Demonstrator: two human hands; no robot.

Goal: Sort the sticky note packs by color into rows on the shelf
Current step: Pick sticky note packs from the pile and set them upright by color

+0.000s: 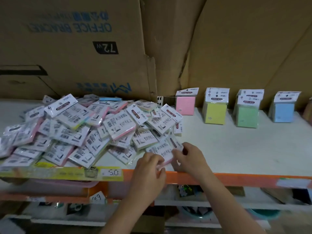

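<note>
A big heap of wrapped sticky note packs [87,130] lies mostly face down on the left half of the white shelf [228,149]. At the heap's front right edge both hands hold one pack [163,152] with a pink edge, label side up. My left hand [150,171] grips its near left side and my right hand [189,157] pinches its right side. Along the back right stand a pink pack [185,105], a yellow stack [215,109], a green stack [247,112] and a blue stack [284,110].
Large cardboard boxes [76,48] form the wall behind the shelf. An orange rail [219,179] with a yellow price strip [76,173] marked 5.0 runs along the front edge. Lower shelves [185,203] below hold assorted goods.
</note>
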